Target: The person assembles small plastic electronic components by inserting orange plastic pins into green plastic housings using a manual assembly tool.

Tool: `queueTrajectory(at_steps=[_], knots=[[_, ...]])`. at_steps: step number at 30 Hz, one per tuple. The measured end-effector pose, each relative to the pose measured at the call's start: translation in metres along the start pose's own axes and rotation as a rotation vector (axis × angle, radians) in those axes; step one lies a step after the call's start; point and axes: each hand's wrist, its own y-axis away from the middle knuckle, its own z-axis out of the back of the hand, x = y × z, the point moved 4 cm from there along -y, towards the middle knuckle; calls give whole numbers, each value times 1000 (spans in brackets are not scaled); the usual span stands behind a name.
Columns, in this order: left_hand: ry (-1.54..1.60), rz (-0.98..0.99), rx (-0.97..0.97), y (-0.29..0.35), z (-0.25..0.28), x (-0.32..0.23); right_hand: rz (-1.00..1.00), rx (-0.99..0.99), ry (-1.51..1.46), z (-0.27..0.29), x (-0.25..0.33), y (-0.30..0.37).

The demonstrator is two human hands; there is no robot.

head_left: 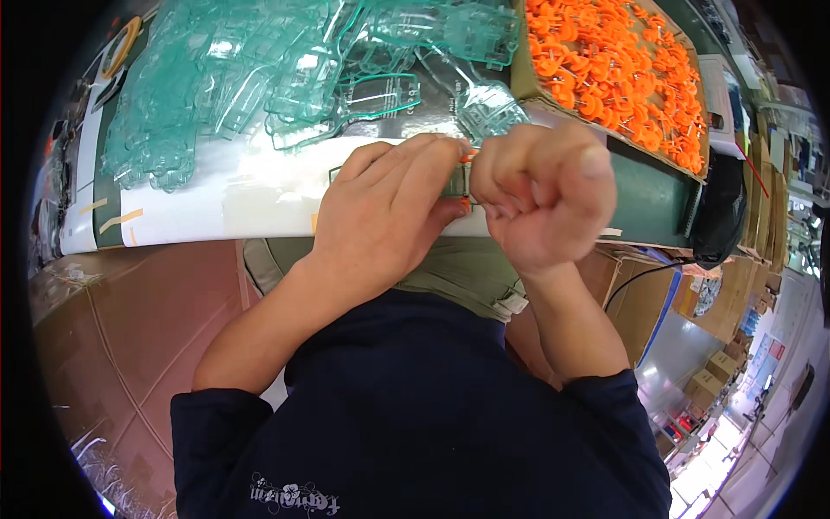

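My left hand (380,203) is closed over a clear greenish plastic piece (457,183) at the table's front edge, hiding most of it. Small orange bits (466,205) show at the piece's edges, between my two hands. My right hand (553,195) is a fist against the piece's right end, its fingers curled in. What those fingers grip, if anything, is hidden. Just beyond my hands lies one more clear plastic part (488,105), at the near side of a big pile of see-through green plastic parts (233,69).
A cardboard box (596,131) full of orange plastic pieces with metal pins (605,65) stands at the back right. White sheeting (216,203) covers the table's front left. A black bag (722,216) hangs at the right edge. Rolls of tape (121,48) lie far left.
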Motion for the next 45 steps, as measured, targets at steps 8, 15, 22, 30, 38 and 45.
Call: queueTrajectory(at_steps=[8, 15, 22, 30, 38, 45], knots=[[45, 10, -1, 2, 9, -2, -70, 10, 312, 17, 25, 2], [24, 83, 136, 6, 10, 2, -187, 187, 1367, 17, 16, 25], [0, 64, 150, 2, 11, 5, -193, 180, 1432, 37, 27, 31], [14, -90, 28, -24, 42, -13, -427, -109, 843, 66, 46, 37], [-83, -45, -15, -164, 80, 11, -503, -123, 724, 76, 43, 40], [-1, -284, 40, -199, 68, 14, -366, -130, 683, 86, 39, 46]])
